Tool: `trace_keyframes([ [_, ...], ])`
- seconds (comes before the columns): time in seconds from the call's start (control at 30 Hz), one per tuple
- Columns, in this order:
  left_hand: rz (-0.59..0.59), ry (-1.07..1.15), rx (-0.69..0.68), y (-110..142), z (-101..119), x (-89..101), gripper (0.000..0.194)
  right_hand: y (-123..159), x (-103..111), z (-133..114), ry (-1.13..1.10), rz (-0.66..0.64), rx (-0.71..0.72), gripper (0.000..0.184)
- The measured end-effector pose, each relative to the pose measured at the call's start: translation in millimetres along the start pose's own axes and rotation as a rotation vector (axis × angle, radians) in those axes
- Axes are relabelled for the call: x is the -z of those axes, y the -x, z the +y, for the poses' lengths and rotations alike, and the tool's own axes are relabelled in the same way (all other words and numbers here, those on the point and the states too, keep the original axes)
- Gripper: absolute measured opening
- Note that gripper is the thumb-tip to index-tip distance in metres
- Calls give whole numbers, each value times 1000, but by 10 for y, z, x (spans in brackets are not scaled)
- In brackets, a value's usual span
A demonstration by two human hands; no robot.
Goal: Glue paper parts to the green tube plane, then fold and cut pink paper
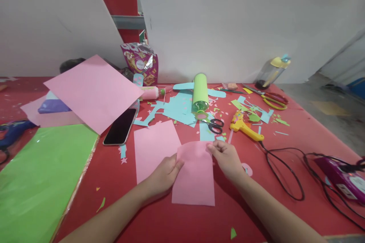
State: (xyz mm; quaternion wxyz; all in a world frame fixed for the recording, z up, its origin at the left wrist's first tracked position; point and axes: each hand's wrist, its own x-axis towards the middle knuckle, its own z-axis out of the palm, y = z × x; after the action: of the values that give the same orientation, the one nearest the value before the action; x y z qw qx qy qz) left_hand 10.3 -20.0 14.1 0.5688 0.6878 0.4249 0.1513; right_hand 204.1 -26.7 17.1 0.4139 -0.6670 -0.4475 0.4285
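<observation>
A small pink paper sheet [194, 176] lies on the red table [159, 220] in front of me. My left hand [164, 174] pinches its left edge, thumb on top. My right hand [225, 156] pinches the top right corner, fingers closed on the paper. A second pink sheet [152, 146] lies flat just left of it, partly under my left hand. Black-handled scissors [214, 124] lie beyond the sheet, a short way from my right hand.
A yellow glue gun [244, 126] with a black cord [282, 174], a green-wrapped bottle [200, 92] on its side, blue paper scraps [178, 108], a phone [120, 126], a large pink sheet [94, 91], a green sheet [40, 178], yellow-red scissors [273, 98], a glue bottle [151, 92], a snack bag [141, 62].
</observation>
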Motion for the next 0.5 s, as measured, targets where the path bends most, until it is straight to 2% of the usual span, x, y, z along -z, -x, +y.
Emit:
trace_keyframes([
  [0.13,-8,-81,-6,-8,6,5,32,-4,6,11,-62,27,-29,20],
  [0.33,1,-86,-33,-5,1,-10,31,-6,37,21,27,115,32,27],
  [0.43,52,-50,-22,1,4,-19,33,-7,17,44,-43,48,43,19],
  [0.5,78,7,-36,3,13,-24,32,-9,-4,65,-51,-23,46,26],
])
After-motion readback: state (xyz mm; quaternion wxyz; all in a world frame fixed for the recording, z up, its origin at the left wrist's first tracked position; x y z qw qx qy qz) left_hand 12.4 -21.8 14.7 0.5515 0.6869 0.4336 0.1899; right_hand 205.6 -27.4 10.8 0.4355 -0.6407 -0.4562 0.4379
